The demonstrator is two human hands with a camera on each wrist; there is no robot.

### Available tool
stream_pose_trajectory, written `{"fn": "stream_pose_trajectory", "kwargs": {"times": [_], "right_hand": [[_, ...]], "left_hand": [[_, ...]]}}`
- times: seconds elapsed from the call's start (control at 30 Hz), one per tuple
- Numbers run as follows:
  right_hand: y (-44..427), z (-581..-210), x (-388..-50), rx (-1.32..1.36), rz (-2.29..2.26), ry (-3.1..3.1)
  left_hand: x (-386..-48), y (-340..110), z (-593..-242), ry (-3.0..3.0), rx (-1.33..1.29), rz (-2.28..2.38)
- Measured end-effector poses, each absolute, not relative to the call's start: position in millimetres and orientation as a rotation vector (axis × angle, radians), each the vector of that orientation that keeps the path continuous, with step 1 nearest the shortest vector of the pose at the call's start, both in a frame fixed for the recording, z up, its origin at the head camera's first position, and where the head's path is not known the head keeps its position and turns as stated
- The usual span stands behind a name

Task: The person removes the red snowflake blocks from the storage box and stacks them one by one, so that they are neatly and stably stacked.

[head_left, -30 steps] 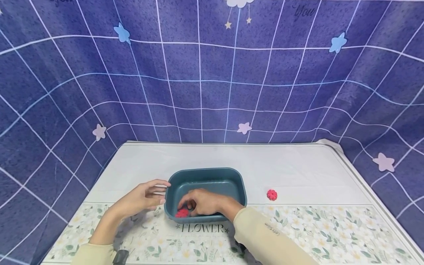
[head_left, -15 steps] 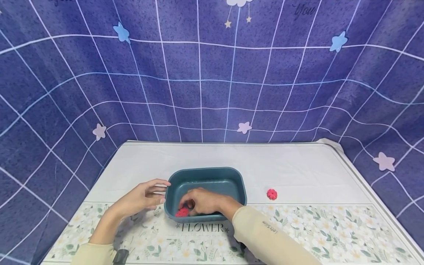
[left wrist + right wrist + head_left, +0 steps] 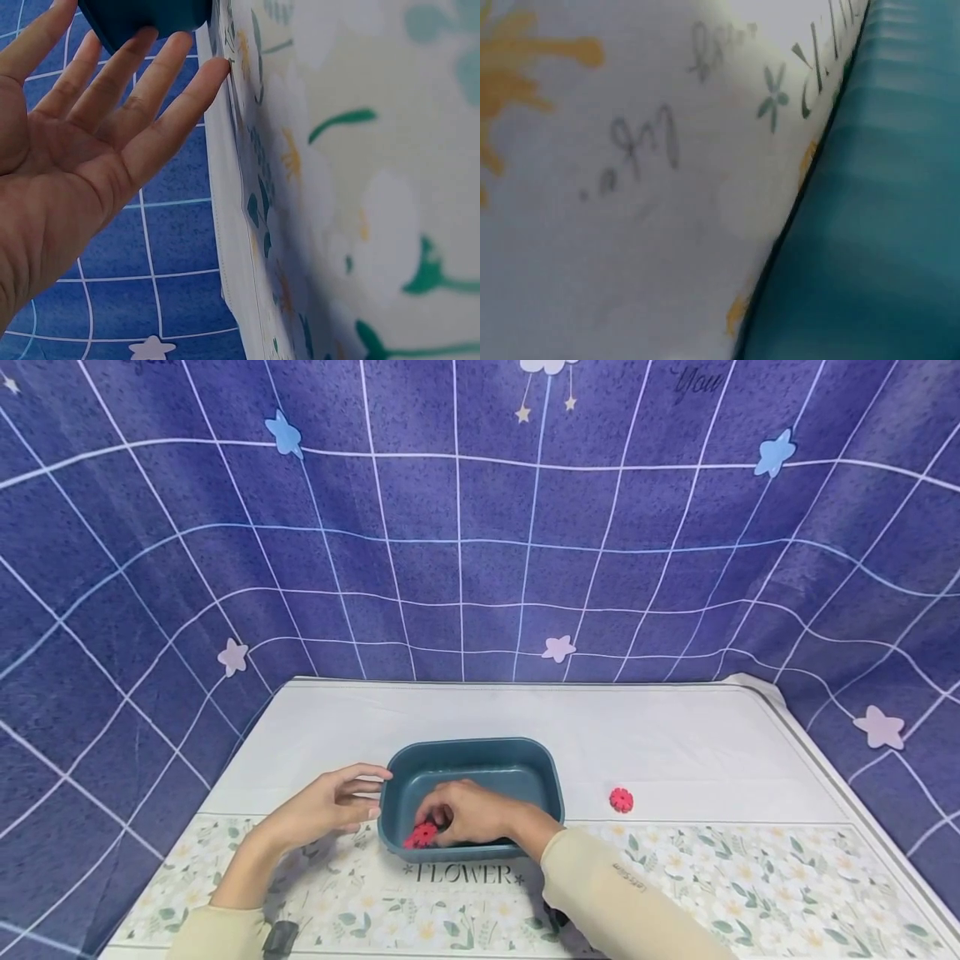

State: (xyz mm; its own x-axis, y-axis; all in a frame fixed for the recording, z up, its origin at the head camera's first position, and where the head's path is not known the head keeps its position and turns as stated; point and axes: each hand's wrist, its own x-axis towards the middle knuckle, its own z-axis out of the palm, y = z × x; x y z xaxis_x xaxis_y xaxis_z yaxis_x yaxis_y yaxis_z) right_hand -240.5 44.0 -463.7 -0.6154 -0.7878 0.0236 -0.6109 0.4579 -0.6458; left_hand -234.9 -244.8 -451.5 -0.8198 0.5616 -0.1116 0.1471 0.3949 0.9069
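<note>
A teal rectangular basin [image 3: 491, 752] stands at the middle of the table. Inside its near left corner, my right hand [image 3: 476, 812] pinches a red flower-shaped piece [image 3: 425, 834] between thumb and fingers. More red shows just beside that piece, low in the corner; whether it is a separate piece is hard to tell. My left hand [image 3: 330, 806] is at the basin's left wall, palm toward it, fingers spread and nearly straight, fingertips at the rim. In the left wrist view, the fingers of this left hand [image 3: 97, 142] reach to the teal basin [image 3: 150, 19].
Another red flower-shaped piece [image 3: 621, 800] lies on the table to the right of the basin. The table cover [image 3: 675, 743] is white at the back and flower-printed in front. A purple gridded curtain [image 3: 495, 568] surrounds the table's back and sides.
The right hand has raised the red flower-shaped piece slightly and shifted it a little to the right within the basin. The left hand keeps its place; the whole head view has shifted slightly.
</note>
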Motion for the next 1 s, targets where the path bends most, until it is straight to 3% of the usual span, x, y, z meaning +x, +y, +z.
{"fn": "stream_pose_trajectory", "kwargs": {"times": [1.0], "right_hand": [[96, -425, -237, -1.201, -0.947, 2.597]], "left_hand": [[-234, -243, -447, 2.270, 0.591, 1.387]]}}
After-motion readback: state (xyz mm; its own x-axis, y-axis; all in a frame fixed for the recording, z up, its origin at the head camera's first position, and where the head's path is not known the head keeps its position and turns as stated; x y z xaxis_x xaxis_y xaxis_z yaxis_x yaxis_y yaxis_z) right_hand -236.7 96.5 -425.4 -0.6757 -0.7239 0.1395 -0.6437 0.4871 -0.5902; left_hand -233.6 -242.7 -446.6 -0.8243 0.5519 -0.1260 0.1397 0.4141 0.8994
